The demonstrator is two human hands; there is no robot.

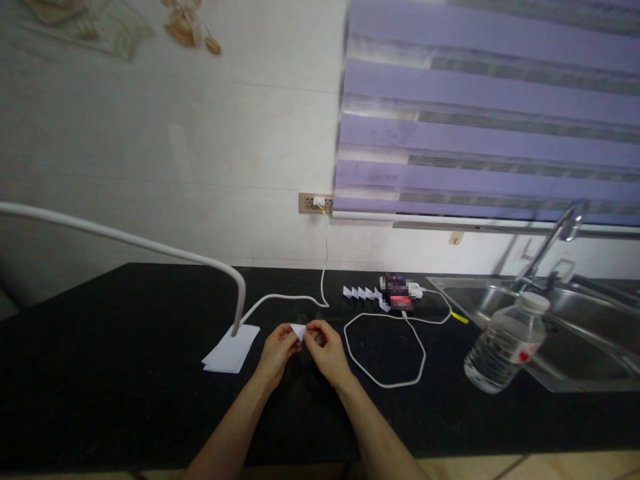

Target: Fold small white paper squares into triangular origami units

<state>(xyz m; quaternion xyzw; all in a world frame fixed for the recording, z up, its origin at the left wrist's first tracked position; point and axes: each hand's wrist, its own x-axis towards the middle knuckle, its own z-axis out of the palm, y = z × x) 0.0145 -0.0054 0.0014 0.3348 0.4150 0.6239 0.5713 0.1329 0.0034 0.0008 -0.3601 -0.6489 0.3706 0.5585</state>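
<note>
Between both hands, just above the dark countertop, is a small folded piece of white paper, its lower end narrowing to a point. The fingers of my left hand pinch its left side. From the right, my right hand grips the other edge with thumb and fingers. To the left of my hands lies a stack of white paper sheets, slightly fanned. Farther back on the right, several small folded paper pieces sit in a row.
A white cable loops on the black counter, near blurred-out devices. A large water bottle stands before the steel sink and faucet. Another white cable hangs over the paper stack. A wall socket holds a plug.
</note>
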